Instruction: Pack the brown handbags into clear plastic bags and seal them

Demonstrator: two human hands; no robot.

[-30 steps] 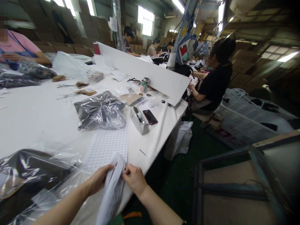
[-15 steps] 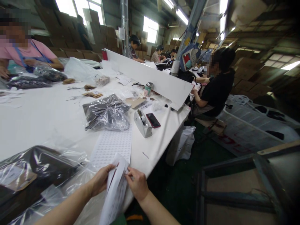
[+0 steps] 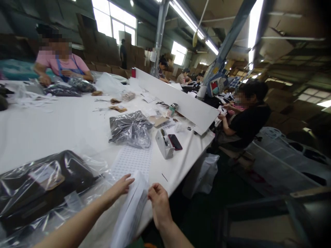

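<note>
My left hand (image 3: 122, 186) is at the left edge of a bent stack of printed white sheets (image 3: 130, 210), its fingers apart. My right hand (image 3: 158, 199) is closed in a pinch by the sheets' right edge; whatever is between its fingertips is too small to make out. Beneath and beyond the stack, a sheet of small printed labels (image 3: 133, 160) lies flat on the white table. On the left lies a dark item in a clear plastic bag (image 3: 46, 186) with a tag on it. A second bagged dark item (image 3: 130, 127) rests past the label sheet.
A tape dispenser (image 3: 164, 144) and a phone (image 3: 175, 142) sit near the table's right edge. Behind them a long white board (image 3: 178, 100) slants across the table. One person (image 3: 62, 65) works across the table, another (image 3: 245, 113) sits at right. A white sack (image 3: 204, 172) stands below the edge.
My left hand has loosened from the sheets and spread its fingers. My right hand has shifted slightly away from their edge, still pinched. The view has tilted up and turned left.
</note>
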